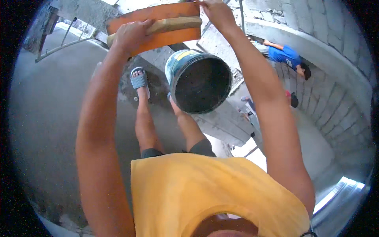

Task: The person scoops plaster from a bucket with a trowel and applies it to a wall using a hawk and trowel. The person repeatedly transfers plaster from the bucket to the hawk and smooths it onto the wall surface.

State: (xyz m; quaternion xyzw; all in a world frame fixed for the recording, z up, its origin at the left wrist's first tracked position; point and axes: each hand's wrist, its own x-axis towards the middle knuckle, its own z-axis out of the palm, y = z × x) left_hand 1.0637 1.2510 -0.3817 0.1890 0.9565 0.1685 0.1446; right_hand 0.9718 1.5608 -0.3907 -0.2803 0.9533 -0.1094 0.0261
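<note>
Overhead, a person in a yellow sleeveless shirt [205,189] stands on a smooth grey concrete floor [51,118], block walls [335,106] curving off to the right of the bucket [197,81]. That round, dark-mouthed bucket, apparently empty, sits just below a flat orange float board [158,27] with a wooden handle [169,25]. The left hand [132,35] wraps its grip around the handle; the right hand [217,14] pinches the board's upper edge. A person in blue [286,55] crouches beyond.

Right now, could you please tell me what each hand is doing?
Left hand: closed around the wooden handle of the orange float.
Right hand: gripping the float's top edge.
</note>
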